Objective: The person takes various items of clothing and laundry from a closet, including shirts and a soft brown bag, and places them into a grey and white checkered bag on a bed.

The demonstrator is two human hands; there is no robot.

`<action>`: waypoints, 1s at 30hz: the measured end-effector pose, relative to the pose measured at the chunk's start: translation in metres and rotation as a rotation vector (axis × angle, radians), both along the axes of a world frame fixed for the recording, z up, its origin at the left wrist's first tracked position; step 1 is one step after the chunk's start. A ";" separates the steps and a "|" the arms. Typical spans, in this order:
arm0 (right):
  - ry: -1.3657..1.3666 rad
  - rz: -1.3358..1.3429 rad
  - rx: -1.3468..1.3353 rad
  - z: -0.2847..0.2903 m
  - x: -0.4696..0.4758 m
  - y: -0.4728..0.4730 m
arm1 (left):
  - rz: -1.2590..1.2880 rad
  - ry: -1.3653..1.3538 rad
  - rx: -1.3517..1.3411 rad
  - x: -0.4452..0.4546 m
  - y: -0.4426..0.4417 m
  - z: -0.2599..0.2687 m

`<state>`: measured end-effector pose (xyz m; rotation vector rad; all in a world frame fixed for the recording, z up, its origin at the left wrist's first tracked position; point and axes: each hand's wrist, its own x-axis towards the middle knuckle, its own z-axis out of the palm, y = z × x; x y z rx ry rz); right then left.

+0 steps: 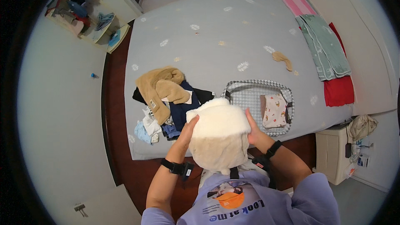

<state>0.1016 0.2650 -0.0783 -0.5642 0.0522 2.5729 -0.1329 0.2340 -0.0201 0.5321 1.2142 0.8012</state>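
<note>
Between my two hands is a folded plush piece, cream-white on its far half and beige on its near half; it looks like a garment. My left hand grips its left side, and my right hand grips its right side. It is held up in front of my body, over the bed's near edge. Just beyond it lies an open houndstooth storage case with a folded, printed cream cloth at its right end. A tan fleece garment tops the clothes pile to the left, with navy cloth beneath.
The grey bed fills the middle. A small tan cloth lies beyond the case. Green folded towels rest on a red pillow by the headboard. A nightstand stands right, and a corner shelf far left.
</note>
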 end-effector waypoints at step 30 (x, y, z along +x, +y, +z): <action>-0.664 0.071 0.035 -0.237 0.116 0.090 | -0.068 0.966 0.383 0.095 0.113 -0.207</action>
